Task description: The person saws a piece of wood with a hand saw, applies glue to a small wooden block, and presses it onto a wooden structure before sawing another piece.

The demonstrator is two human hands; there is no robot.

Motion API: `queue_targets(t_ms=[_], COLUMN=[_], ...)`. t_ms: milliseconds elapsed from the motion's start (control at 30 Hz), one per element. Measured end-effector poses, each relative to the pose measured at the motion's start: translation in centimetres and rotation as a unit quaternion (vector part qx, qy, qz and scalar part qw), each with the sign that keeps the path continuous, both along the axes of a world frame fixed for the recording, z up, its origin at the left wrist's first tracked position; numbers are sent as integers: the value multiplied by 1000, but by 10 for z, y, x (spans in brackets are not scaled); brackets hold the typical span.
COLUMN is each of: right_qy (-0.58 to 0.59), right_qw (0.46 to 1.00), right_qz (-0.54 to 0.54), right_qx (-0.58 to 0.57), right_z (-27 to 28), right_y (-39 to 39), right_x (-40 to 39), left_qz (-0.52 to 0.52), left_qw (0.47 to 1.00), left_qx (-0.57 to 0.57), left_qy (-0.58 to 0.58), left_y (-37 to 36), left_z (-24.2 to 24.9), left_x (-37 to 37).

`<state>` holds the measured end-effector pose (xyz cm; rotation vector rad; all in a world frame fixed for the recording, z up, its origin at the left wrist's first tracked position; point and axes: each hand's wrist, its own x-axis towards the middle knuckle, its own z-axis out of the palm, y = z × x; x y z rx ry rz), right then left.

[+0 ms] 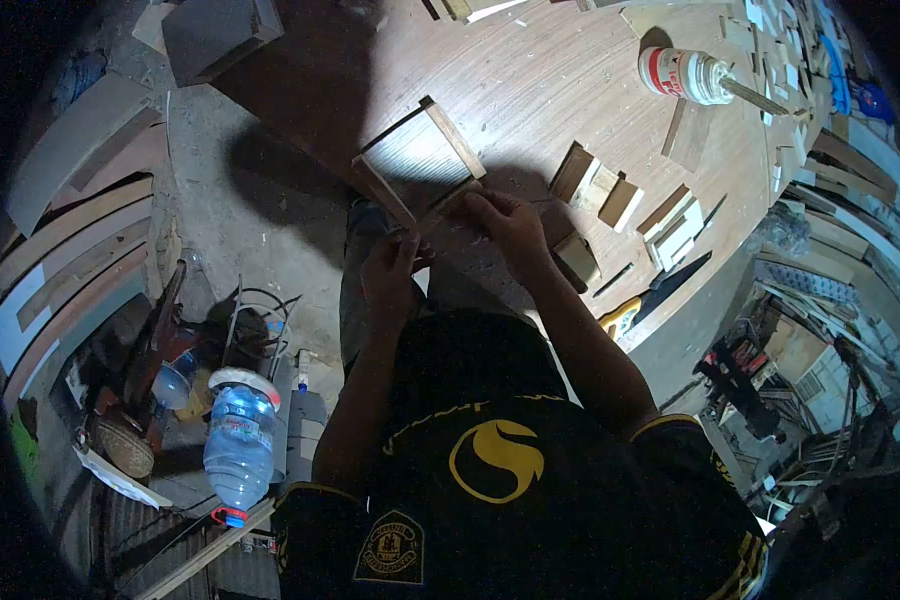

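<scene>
A shallow wooden frame [454, 138] with thin strip sides around a pale, lined panel [418, 155] is between my hands at the table's near edge. My left hand [390, 268] is closed, its thumb and fingers pinching the frame's near left corner, where two strips meet. With thumb and fingertips, my right hand [513, 228] grips the near strip toward its right end. The fingers hide parts of that strip. To the right of my right hand lie small wood blocks [573, 172] and a dark block [576, 260].
A white jar [682, 76] with a stick in it stands on the wooden table [560, 80]. A handsaw [660, 295] and a pencil [613, 280] lie near the right edge. At left are a plastic bottle [240, 445] and curved-looking boards [85, 260].
</scene>
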<state>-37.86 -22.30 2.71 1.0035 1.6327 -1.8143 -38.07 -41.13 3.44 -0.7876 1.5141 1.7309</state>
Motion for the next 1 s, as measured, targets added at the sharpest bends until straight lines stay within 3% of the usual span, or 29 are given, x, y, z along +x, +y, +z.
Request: queue_targets(t_ms=[133,267,433,533,633,733,833,933,1000], right_qy=[-23,-20,-37,-20,-33,-31,-31,-12,-27], right_qw=[999,999,998,999,999,999,999,997,996], right_qz=[-30,-28,-29,-32,-32,-30,-34,-59,-67], right_qx=[-25,-8,-29,-17,-28,-28,-14,-46,-45], right_z=[3,0,-2,-7,-7,-6,-7,-5,-4], right_y=[0,1,3,2,2,2,2,1,0], right_x=[0,1,1,3,2,3,5,4,3], left_qz=[20,-14,23,48,-38,39,-44,29,-2], left_qw=[998,998,989,998,993,995,992,998,995], left_qx=[-2,-44,-14,5,-68,-16,-76,-8,-35], left_qy=[54,30,143,43,87,93,90,61,93], left_y=[2,2,-2,-2,-5,1,-4,-2,0], left_z=[-6,-5,-27,-23,-20,-13,-21,-24,-11], left_x=[6,2,15,10,9,5,7,12,3])
